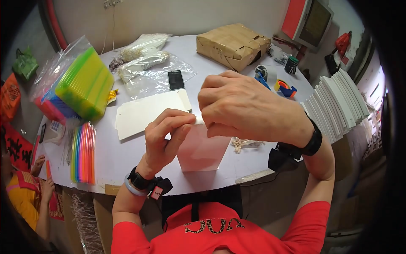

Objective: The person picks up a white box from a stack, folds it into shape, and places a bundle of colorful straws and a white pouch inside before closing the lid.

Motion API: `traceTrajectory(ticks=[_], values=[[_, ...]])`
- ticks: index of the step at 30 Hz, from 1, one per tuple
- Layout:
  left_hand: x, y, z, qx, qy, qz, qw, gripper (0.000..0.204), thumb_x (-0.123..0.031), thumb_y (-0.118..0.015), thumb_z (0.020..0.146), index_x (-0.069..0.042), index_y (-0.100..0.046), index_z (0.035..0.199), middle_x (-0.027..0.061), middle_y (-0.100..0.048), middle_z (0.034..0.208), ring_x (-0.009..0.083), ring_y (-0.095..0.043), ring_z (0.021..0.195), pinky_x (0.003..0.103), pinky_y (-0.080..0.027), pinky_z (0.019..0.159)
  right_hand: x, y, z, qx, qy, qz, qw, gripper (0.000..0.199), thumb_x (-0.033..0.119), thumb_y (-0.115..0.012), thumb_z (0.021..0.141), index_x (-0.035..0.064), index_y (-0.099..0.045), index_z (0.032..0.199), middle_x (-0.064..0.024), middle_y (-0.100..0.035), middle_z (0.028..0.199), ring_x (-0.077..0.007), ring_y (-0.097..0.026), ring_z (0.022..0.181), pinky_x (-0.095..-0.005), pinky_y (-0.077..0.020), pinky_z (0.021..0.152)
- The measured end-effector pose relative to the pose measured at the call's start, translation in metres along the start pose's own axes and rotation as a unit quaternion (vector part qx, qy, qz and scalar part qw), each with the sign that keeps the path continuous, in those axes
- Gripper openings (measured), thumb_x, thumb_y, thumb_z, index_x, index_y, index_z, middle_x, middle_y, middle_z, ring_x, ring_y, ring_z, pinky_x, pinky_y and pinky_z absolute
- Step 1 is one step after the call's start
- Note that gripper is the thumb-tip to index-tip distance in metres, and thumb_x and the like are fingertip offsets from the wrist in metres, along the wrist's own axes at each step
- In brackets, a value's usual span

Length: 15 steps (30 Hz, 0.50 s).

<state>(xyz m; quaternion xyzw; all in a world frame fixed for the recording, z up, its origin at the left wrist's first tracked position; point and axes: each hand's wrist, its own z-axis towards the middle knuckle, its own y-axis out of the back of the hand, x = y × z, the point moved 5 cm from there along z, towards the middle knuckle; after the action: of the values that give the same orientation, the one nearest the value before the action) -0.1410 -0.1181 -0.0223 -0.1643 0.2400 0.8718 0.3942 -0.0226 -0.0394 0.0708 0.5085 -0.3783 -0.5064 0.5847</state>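
Over the middle of the table, my left hand (165, 137) has thumb and fingers pinched at the top edge of a pale pink, smooth sheet-like piece (203, 150). It looks upright and tapers slightly towards its lower edge; I cannot tell if it is a bag or a card. My right hand (249, 108) is closed just above its top right corner, knuckles up. What its fingers hold, if anything, is hidden. A small white bit (198, 120) shows between the two hands. Cream cords (245, 145) lie on the table beside the pink piece, below my right hand.
White boards (148, 114) and a phone (176, 80) lie beyond my left hand. Colourful plastic packs (84, 84) stand left, near bright sticks (83, 154). A brown paper parcel (232, 45), tape dispenser (285, 89) and white stack (336, 106) sit right. Another person's hand (47, 186) is far left.
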Motion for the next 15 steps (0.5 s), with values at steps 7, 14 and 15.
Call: traceTrajectory(ticks=[7, 14, 15], values=[[0.002, 0.003, -0.001, -0.003, -0.01, -0.017, 1.0, 0.013, -0.004, -0.056, 0.089, 0.0, -0.063, 0.098, 0.013, -0.064, 0.093, 0.0207, -0.064, 0.077, 0.027, -0.05, 0.062, -0.001, -0.003, 0.016, 0.042, -0.003, -0.048, 0.998, 0.011, 0.016, -0.064, 0.074, 0.0059, -0.065, 0.071, -0.0023, -0.058, 0.081, -0.0192, -0.054, 0.092, -0.0328, -0.0406, 0.084], [-0.003, 0.004, -0.004, -0.005, -0.012, -0.043, 0.999, 0.015, -0.006, -0.064, 0.084, -0.001, -0.063, 0.098, 0.0136, -0.065, 0.092, 0.0225, -0.065, 0.079, 0.028, -0.051, 0.064, 0.002, 0.0, 0.02, 0.032, 0.007, -0.043, 0.999, 0.013, 0.017, -0.065, 0.074, 0.004, -0.065, 0.07, -0.0032, -0.059, 0.078, -0.0198, -0.054, 0.091, -0.0333, -0.0409, 0.083], [-0.004, 0.003, -0.004, -0.003, -0.012, -0.045, 0.999, 0.015, -0.006, -0.064, 0.084, -0.001, -0.063, 0.098, 0.0136, -0.065, 0.092, 0.0225, -0.065, 0.079, 0.028, -0.051, 0.064, 0.003, -0.001, 0.021, 0.035, 0.005, -0.043, 0.998, 0.014, 0.017, -0.065, 0.073, 0.0036, -0.065, 0.069, -0.0036, -0.059, 0.078, -0.02, -0.055, 0.09, -0.0333, -0.0409, 0.083]])
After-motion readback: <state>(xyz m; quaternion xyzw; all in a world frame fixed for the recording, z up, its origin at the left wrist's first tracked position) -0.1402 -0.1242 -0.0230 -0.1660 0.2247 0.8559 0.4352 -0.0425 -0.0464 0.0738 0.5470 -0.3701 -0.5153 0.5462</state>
